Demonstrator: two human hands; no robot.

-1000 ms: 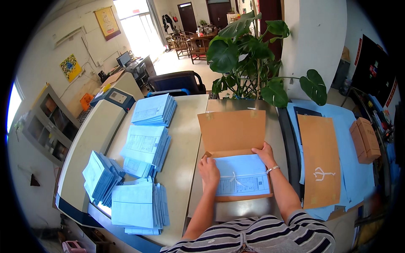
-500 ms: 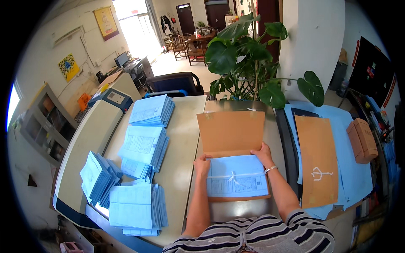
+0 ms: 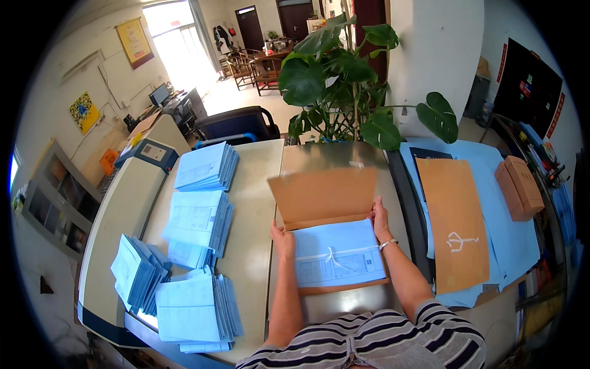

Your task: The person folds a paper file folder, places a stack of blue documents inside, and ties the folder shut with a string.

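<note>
Bright light is let into an office through a doorway [image 3: 178,55] at the upper left of the frame, and a large leafy plant [image 3: 307,83] is set at upper centre. At lower centre, a brown cardboard box [image 3: 322,195] is held by its edges near the lid's fold, its left side gripped by the left hand [image 3: 283,242] and its right by the right hand [image 3: 381,220]. Inside it, a blue paper bundle [image 3: 335,238] is already tied with white ribbon [image 3: 330,253]; the lid is raised, not yet closed. Several blue paper stacks [image 3: 195,215] are left unboxed on the pale bench [image 3: 253,184] at left; under the box, shiny metal is seen. On blue sheets [image 3: 501,246] at right, a flat brown folder [image 3: 453,209] and a small brown carton [image 3: 521,187] are placed.
</note>
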